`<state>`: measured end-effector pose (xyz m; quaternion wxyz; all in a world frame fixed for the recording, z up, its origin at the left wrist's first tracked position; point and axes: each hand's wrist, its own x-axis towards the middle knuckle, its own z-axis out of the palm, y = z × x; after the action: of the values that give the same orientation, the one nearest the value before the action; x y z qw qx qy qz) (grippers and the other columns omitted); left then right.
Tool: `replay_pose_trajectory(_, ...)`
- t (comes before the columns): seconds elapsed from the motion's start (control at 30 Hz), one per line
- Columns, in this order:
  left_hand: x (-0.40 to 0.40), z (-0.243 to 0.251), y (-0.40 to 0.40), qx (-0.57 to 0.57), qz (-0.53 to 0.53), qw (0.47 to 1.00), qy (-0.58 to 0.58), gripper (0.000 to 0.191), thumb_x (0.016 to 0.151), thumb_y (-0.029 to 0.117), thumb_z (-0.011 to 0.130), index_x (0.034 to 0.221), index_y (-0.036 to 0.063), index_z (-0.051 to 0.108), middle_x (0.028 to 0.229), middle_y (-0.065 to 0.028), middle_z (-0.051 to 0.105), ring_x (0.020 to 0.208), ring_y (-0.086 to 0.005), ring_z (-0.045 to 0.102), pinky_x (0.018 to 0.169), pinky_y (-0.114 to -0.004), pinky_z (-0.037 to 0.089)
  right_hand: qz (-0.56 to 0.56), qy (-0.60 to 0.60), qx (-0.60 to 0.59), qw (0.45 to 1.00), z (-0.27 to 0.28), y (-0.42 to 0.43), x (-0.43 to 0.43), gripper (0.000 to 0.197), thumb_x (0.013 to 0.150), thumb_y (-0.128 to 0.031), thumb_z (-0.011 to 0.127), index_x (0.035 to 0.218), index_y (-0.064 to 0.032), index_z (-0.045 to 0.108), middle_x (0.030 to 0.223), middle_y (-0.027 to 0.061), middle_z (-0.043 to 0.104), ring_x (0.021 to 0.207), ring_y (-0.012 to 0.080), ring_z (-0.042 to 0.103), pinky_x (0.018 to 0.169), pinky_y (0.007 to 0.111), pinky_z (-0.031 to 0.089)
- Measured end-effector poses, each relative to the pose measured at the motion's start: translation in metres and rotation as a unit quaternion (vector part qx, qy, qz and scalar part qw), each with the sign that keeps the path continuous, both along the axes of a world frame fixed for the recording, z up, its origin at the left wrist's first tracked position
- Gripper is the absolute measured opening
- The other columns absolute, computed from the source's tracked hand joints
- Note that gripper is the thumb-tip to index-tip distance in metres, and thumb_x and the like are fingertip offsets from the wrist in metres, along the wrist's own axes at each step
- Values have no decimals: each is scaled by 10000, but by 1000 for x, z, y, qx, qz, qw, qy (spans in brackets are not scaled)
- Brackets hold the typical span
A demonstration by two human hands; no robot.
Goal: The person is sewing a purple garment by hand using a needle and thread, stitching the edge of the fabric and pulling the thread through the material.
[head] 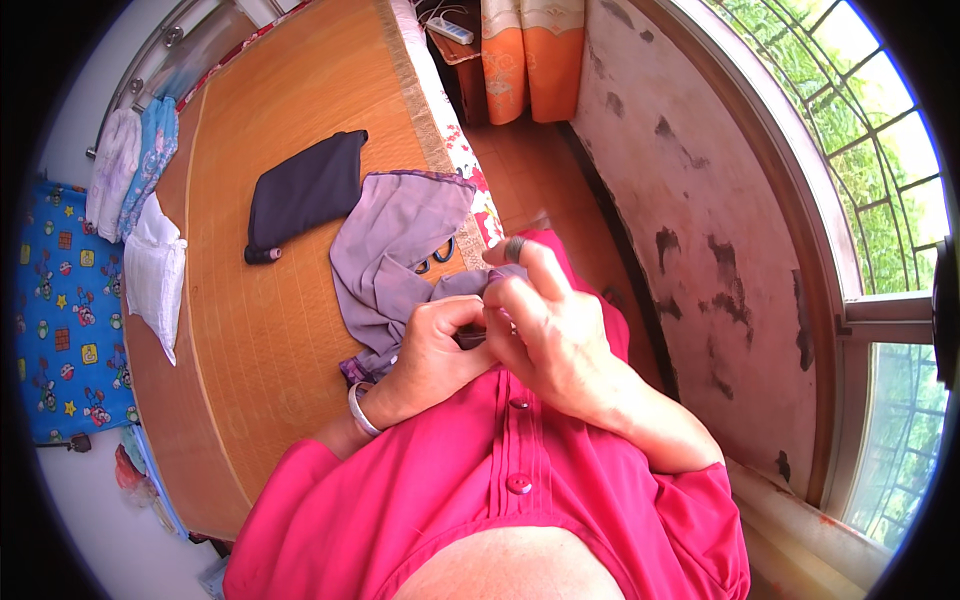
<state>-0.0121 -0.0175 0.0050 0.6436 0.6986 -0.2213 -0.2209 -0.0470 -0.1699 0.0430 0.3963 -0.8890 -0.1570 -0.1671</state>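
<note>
My left hand [439, 349], with a silver bangle [363, 411] at the wrist, pinches a gathered part of a mauve garment [390, 240] above my lap. My right hand [551, 330] meets it there, fingers curled on the same cloth; a metal thimble ring [514, 249] sits on one finger. Whether a needle is between the fingertips is hidden. The garment spreads from my hands across the bed mat and has a dark purple patterned edge [420, 175]. Beside it, the dark handles of scissors [444, 251] show partly from under the cloth.
A folded dark cloth [307, 191] lies on the woven bed mat [247, 360], a thread spool [275, 254] at its near corner. A white cloth bundle [154, 270] is at the left. The bed's edge borders a floor strip [525, 169] and a stained wall [697, 225] on the right.
</note>
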Motion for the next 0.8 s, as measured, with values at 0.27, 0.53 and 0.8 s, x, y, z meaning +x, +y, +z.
replay_pose_trajectory(0.27,7,1,7,52,21,997,-49,54,740,10,651,756,-25,614,676,-11,598,633,-34,509,568,-203,411,81,152,426,888,60,-35,13,86,919,-105,439,887,-26,432,622,62,555,444,104,539,357,168,361)
replay_pose_trajectory(0.53,8,-2,11,63,32,996,-48,53,744,8,653,760,-24,614,668,0,591,595,-22,494,531,-190,396,124,-52,476,869,84,-91,4,225,953,-126,348,1042,35,477,590,-24,287,428,53,268,325,182,241)
replay_pose_trajectory(0.8,11,-8,13,52,44,995,-69,50,746,7,652,758,-23,614,668,7,590,588,-18,488,522,-187,393,132,-99,502,849,107,-122,-24,192,964,-111,331,1019,35,442,750,33,353,605,114,372,411,207,342)
